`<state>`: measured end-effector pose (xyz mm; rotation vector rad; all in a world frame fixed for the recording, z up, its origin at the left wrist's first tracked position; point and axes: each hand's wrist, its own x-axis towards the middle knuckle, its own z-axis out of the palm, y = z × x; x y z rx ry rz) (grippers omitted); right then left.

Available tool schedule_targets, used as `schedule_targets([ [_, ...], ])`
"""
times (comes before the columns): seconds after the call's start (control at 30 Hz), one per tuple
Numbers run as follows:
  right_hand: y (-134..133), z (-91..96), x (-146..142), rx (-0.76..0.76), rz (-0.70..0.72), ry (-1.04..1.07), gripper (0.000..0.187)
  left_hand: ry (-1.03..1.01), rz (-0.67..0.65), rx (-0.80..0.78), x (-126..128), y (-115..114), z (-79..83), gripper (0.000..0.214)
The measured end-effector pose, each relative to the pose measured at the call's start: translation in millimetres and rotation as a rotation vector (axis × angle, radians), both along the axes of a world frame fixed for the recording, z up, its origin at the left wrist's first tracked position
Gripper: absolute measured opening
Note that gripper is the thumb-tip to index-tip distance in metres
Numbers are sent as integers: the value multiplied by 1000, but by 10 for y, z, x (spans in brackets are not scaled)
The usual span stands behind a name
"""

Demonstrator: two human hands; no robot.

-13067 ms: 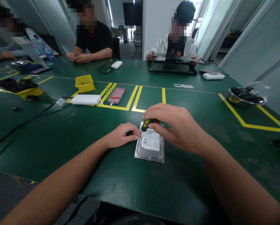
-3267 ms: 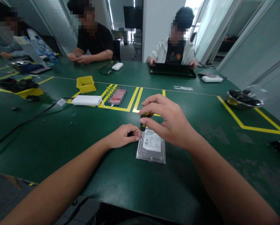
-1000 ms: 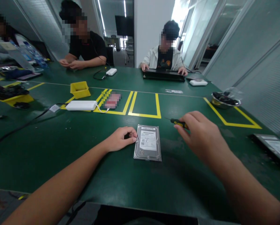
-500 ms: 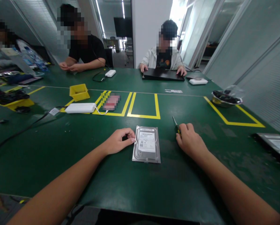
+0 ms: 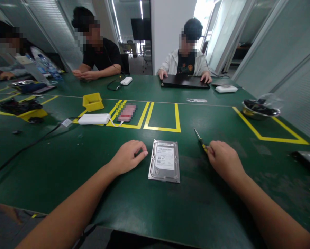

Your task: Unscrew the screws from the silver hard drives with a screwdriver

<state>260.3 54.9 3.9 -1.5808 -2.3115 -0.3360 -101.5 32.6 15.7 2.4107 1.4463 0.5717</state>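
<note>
A silver hard drive [image 5: 165, 175] with a white label lies flat on the green table in front of me. Just left of it rests my left hand [image 5: 129, 155], empty, its fingers loosely bent with a gap between thumb and fingertips. A narrow strip of table separates the fingertips from the drive's edge. To the right of the drive, my right hand [image 5: 224, 157] grips a screwdriver [image 5: 202, 143] by the end of its yellow and black handle. The metal shaft points forward and left, away from me. The palm hides the rest of the handle.
Yellow tape marks [image 5: 162, 129] lie ahead. A white power bank [image 5: 94, 119] with a cabled phone [image 5: 127, 113] and a yellow bin [image 5: 92, 102] stand left; a bowl of black items [image 5: 260, 110] stands right. Another drive [image 5: 309, 160] lies at the right edge. Co-workers sit opposite.
My left hand has come off the drive's left edge. My right hand has shifted right with the screwdriver, showing more of its handle. The view has turned slightly left.
</note>
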Motion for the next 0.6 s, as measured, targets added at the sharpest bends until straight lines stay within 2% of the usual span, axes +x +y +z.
schedule_targets([
  [0.13,-78,-9,-56,-105,184,62,26,119,103,37,-200,-87,62,24],
  [0.23,-159,13,-151,-139,321,60,26,240,263,22,-531,-159,77,31],
  [0.4,-255,34,-259,-142,425,1,22,544,738,-31,-1393,-316,65,56],
  [0.47,-274,34,-283,-152,440,-9,21,632,965,-118,-1763,-387,54,61],
  [0.53,-285,30,-300,-169,452,-11,20,663,1084,-265,-2091,-440,36,62],
  [0.6,-288,22,-309,-186,460,-9,19,675,1140,-322,-2350,-463,12,60],
])
